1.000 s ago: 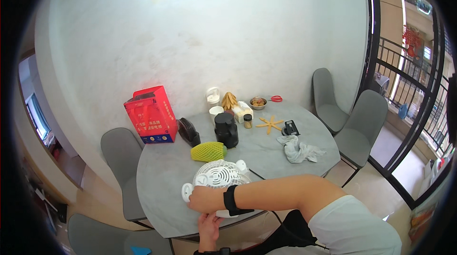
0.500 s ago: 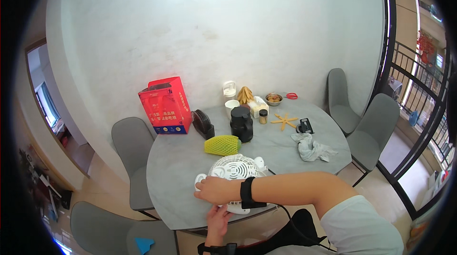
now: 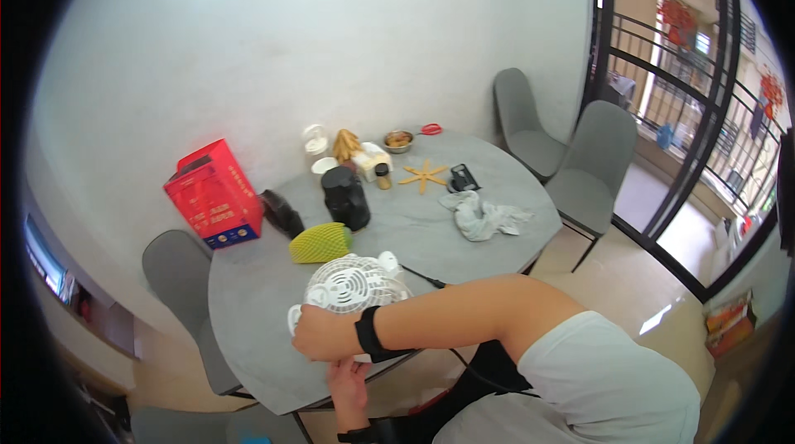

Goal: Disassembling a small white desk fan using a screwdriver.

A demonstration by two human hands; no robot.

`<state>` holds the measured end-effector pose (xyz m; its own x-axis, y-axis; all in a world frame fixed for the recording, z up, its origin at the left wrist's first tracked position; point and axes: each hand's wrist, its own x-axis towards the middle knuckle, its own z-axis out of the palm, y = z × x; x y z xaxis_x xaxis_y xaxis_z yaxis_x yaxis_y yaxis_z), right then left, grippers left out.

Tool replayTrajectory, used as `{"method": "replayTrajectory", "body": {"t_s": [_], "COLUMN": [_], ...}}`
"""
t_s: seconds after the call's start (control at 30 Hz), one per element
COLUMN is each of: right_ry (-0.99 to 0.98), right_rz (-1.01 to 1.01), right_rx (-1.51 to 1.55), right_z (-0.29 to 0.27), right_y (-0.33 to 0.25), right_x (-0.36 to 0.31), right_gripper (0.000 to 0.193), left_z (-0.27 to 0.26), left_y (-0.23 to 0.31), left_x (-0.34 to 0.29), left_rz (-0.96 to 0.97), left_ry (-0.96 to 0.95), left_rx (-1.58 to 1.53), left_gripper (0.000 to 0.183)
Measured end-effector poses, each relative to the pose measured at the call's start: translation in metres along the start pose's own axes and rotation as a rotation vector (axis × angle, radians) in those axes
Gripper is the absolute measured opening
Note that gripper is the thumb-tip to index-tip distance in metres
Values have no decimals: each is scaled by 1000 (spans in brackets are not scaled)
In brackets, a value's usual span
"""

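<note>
A white plastic fan with a round slotted grille and rounded white knobs or feet lies at the near edge of the table. My right hand reaches across from the right, its fingers closed over the fan's near left edge. Just below it, my left hand comes up from the bottom with bent fingers at the fan's near rim. My right wrist and forearm cover the fan's near part, so the left fingertips are partly hidden. A black cord runs from beside the fan toward my right forearm.
Behind the fan on the grey table stand a netted yellow-green fruit, a black jug and a red box. Farther right are a wooden star-shaped trivet, a black device and a grey cloth. Grey chairs surround the table.
The view has turned to the right and tilted, so the table sits farther left. Both hands stay at the fan, with the left now tucked closer beneath the right.
</note>
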<state>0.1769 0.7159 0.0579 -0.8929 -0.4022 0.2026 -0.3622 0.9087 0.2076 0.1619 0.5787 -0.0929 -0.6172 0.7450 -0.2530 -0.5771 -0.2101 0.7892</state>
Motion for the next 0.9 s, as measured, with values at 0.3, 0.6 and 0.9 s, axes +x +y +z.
{"method": "replayTrajectory", "body": {"t_s": [0.3, 0.6, 0.9], "right_ry": [175, 28, 75], "right_rz": [97, 164, 199], "right_rx": [110, 111, 26], "right_z": [-1, 0, 29], "right_y": [-1, -7, -5], "right_x": [-8, -7, -3], "right_gripper": [20, 22, 21], "left_z": [5, 3, -23], "left_y": [4, 5, -6], "left_x": [-3, -5, 18], "left_rz": [7, 27, 48], "left_ry": [5, -32, -112], "left_rx": [5, 34, 0], "left_gripper": [33, 37, 35]}}
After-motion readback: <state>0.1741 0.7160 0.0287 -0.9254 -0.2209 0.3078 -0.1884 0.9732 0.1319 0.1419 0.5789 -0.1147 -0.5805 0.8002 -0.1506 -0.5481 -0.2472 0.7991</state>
